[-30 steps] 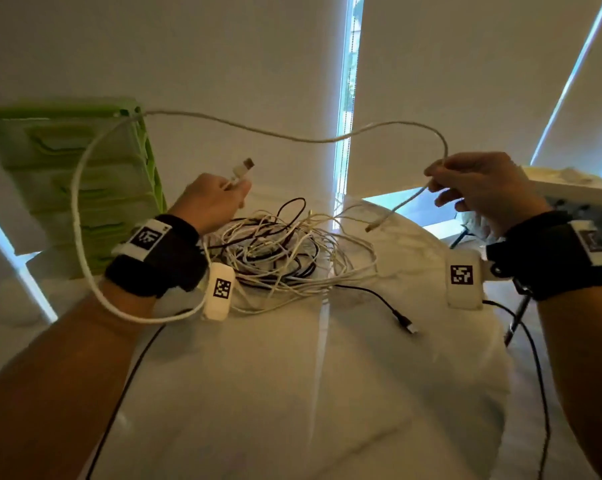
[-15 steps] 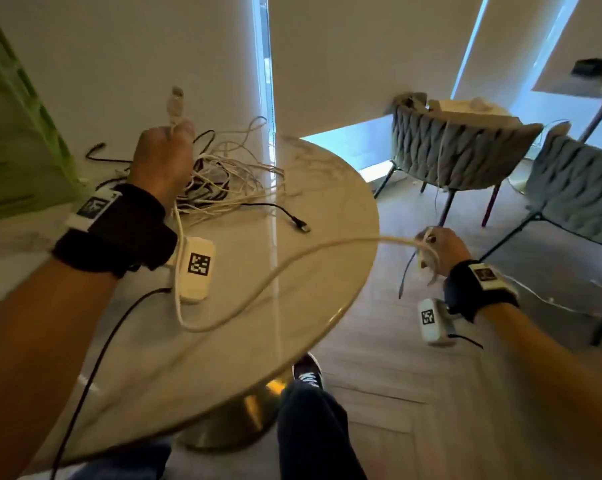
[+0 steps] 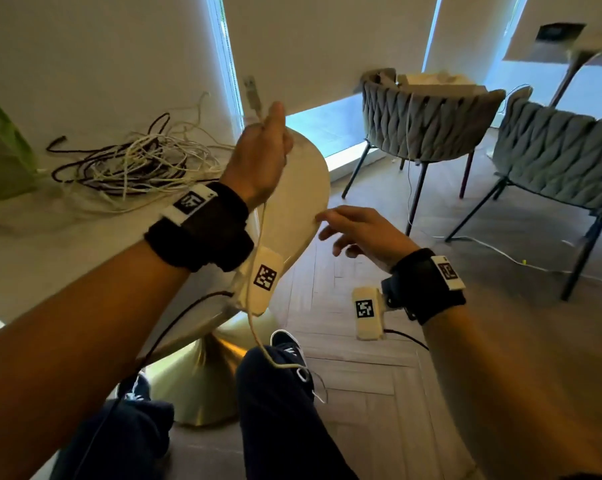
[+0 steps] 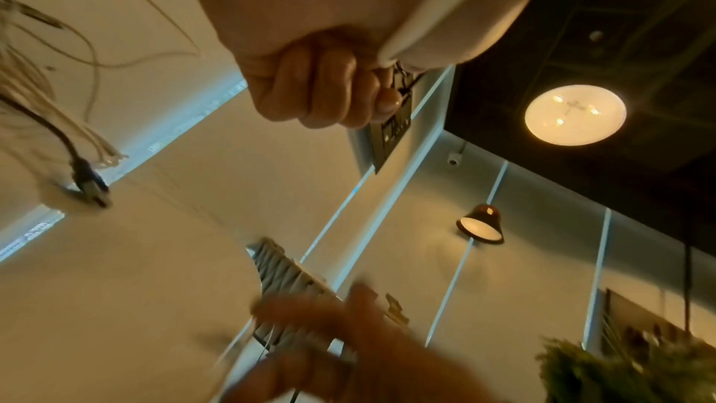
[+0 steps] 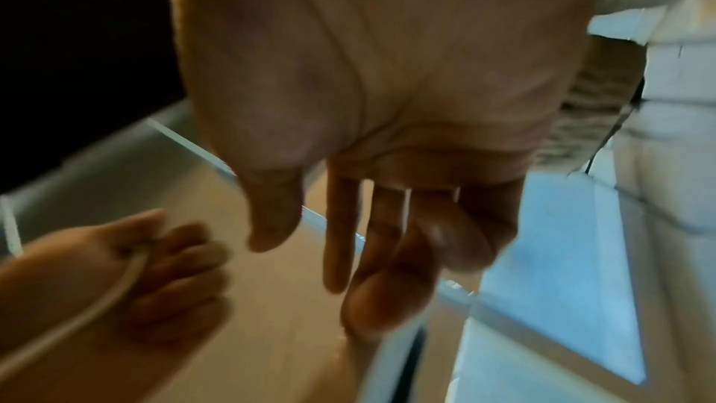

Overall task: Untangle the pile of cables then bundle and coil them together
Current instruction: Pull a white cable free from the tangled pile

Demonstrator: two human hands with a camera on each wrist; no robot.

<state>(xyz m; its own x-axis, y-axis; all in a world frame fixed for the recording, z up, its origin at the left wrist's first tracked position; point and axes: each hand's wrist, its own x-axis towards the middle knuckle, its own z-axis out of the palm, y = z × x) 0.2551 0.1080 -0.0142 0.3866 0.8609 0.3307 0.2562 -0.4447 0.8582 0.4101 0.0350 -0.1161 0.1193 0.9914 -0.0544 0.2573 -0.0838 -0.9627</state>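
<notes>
White cable [image 3: 258, 271] hangs below the left hand [image 3: 259, 157] grip.

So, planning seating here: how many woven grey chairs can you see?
2. One chair stands just past the round table, with something pale on its seat; the other chair is at the right edge, partly cut off. More may be out of view.

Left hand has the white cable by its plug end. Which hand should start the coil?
Probably right. The right hand is open and free beside the white cable hanging from the left hand, whose grip anchors the plug end.
</notes>
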